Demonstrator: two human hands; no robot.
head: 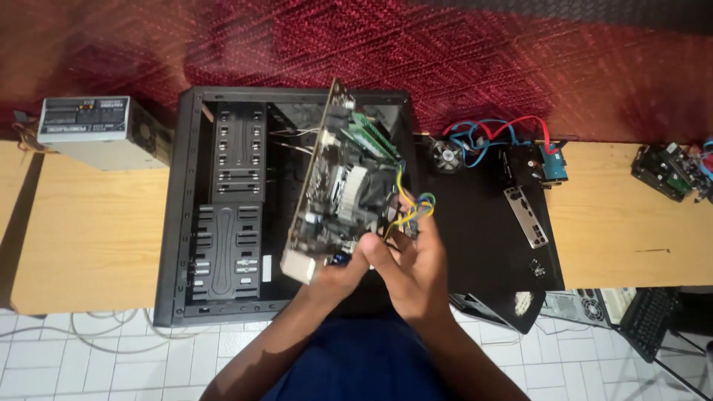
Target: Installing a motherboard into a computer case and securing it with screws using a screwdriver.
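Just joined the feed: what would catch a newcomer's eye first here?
The motherboard, tilted on edge over the open black computer case at centre, gripped at its near end by the left hand and right hand. Next, the red and blue cables on the black panel to the right.

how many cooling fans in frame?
2. One loose fan lies on the black side panel, by the red and blue cables. One sits on the tilted circuit board held by both hands. Others may be hidden.

Both hands (394,271) hold motherboard (338,193) tilted on edge above open case (186,208).
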